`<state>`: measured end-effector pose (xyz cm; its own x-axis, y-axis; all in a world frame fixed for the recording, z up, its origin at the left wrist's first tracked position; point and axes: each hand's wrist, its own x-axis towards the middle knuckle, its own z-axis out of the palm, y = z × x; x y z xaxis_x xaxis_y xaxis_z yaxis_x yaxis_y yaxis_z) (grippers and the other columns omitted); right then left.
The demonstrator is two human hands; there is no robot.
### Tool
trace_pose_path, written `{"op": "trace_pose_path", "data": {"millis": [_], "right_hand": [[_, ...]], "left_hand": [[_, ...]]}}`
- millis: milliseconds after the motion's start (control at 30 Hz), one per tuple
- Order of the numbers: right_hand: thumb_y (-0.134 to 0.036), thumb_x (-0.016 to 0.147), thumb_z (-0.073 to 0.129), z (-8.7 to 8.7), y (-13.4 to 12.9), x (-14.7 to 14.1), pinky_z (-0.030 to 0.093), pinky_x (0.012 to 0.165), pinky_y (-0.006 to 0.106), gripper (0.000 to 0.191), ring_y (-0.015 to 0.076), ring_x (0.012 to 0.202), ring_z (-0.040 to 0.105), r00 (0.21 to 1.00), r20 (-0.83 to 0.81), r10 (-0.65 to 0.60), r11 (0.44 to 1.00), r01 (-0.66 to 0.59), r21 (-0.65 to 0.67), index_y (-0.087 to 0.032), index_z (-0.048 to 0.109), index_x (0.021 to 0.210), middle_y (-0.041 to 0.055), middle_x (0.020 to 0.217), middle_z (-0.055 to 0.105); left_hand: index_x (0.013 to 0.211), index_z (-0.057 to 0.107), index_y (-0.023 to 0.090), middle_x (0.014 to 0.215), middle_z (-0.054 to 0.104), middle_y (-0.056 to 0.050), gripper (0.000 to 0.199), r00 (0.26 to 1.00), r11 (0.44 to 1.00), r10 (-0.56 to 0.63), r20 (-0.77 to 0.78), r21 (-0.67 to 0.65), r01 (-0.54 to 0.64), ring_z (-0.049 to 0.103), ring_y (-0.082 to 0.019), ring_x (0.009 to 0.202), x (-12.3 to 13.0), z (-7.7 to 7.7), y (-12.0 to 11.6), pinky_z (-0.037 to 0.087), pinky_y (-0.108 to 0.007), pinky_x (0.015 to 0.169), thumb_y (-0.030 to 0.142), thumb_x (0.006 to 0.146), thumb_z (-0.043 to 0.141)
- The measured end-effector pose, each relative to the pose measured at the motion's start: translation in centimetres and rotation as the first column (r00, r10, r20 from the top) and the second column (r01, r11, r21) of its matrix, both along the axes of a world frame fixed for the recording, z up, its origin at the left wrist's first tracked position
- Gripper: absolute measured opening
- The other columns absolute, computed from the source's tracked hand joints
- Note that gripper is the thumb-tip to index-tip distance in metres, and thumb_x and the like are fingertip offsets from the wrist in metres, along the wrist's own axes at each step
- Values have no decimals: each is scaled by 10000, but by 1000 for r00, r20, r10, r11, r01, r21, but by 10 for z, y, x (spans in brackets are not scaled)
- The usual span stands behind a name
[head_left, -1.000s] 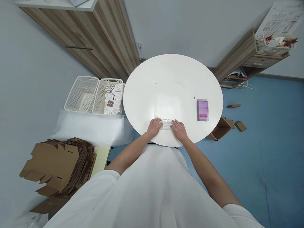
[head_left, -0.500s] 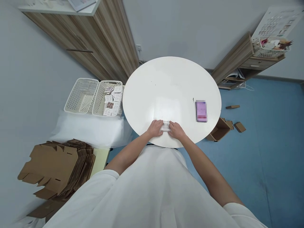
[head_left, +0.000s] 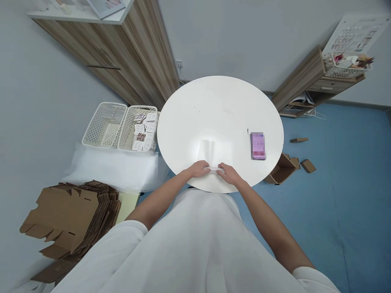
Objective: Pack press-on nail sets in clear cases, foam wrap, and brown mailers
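Near the front edge of the round white table (head_left: 220,106), a small whitish, shiny bundle (head_left: 213,170) lies between my two hands. My left hand (head_left: 199,169) grips its left end, with the fingers bent round it. The right end is held in my right hand (head_left: 227,173), thumb and fingers closed on it. A thin translucent sheet (head_left: 207,150) stretches over the table just beyond the bundle; whether the two are joined I cannot tell. To the right on the tabletop lies a purple item (head_left: 258,145), its face blurred.
Two white baskets (head_left: 122,126), the right one with cards, stand left of the table. Translucent sheets (head_left: 116,169) and flattened cardboard boxes (head_left: 67,211) are at the lower left. An open cardboard box (head_left: 281,170) sits on the floor at the right.
Both hands have moved slightly nearer my body and a little apart, with the bundle between them. It now looks narrower from front to back, and the sheet beyond shows more clearly.
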<state>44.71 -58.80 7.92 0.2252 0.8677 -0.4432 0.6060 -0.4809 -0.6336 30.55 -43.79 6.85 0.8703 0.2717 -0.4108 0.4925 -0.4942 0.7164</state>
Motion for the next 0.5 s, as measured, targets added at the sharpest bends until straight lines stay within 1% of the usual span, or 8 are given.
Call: {"op": "trace_pose_path", "data": {"millis": [67,133,200,267,367,500], "right_hand": [[-358,834,396,-2,8,7,378,671,259,238,166,818,528,998,41,-41,999,40,22,-189,533,930,65,957,571],[-359,845,386,-6,15,12,382,698,259,261,168,857,530,995,70,-76,997,76,10,-183,552,943,81,996,562],[-364,857,366,-10,19,15,385,703,258,280,169,867,535,993,61,-101,995,102,-17,-188,557,963,78,988,575],[-367,865,350,-14,21,17,386,701,255,288,171,873,540,992,31,-125,991,126,-34,-196,563,959,68,971,595],[-368,868,345,-20,22,19,392,689,252,287,172,870,550,985,5,-174,984,174,-48,-206,569,945,57,970,614],[-360,857,369,-28,22,20,400,701,253,271,173,918,550,967,-8,-254,966,253,-46,-219,542,1010,53,1036,604]], "left_hand": [[730,624,188,918,608,-43,308,998,997,41,-56,-58,-45,560,-182,829,7,0,9,407,-261,690,439,747,445],[712,624,177,873,619,-45,364,989,985,67,-129,-152,-87,563,-180,792,11,1,16,411,-261,666,490,745,441],[792,629,178,856,629,-37,370,982,955,107,-154,-258,-145,566,-174,770,12,1,22,415,-256,644,502,735,459],[885,618,187,904,628,-32,356,975,921,175,-136,-329,-211,568,-169,786,9,0,25,419,-249,644,476,716,500],[915,598,174,912,618,-38,348,953,888,270,-139,-346,-302,566,-167,772,4,-6,27,421,-242,621,425,677,556],[824,580,147,784,595,-25,262,918,876,366,-152,-277,-395,541,-149,693,1,-19,26,404,-232,566,366,687,531]]}}
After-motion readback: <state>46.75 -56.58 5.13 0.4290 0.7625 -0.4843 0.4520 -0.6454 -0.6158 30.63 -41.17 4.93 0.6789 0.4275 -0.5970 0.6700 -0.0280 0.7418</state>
